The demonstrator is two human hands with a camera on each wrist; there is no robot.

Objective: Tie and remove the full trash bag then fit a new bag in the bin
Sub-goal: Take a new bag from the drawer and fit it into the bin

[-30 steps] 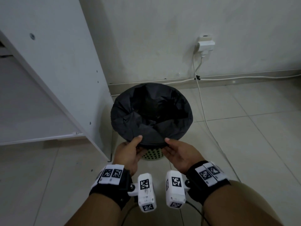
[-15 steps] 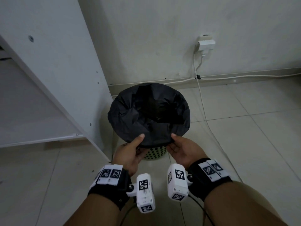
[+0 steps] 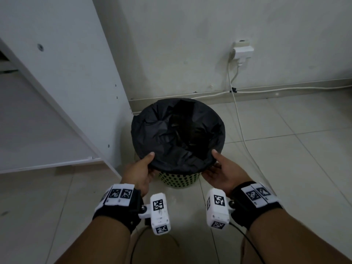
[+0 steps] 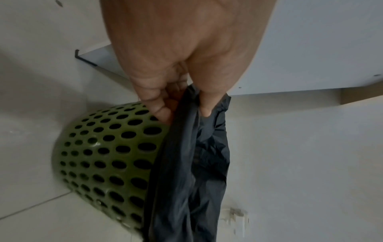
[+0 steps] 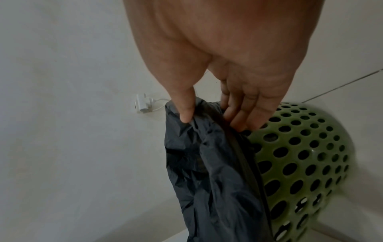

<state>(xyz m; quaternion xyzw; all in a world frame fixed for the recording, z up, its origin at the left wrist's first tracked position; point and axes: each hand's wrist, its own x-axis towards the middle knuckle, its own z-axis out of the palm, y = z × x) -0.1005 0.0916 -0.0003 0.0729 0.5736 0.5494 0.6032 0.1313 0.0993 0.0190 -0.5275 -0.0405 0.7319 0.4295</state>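
Spreading apart along the near rim of the bin point(image 3: 179, 180) since a second ago, your left hand point(image 3: 138, 173) and right hand point(image 3: 222, 173) each pinch the trash bag point(image 3: 177, 134) cuff there, thumb on top, so lifting it free looks next.
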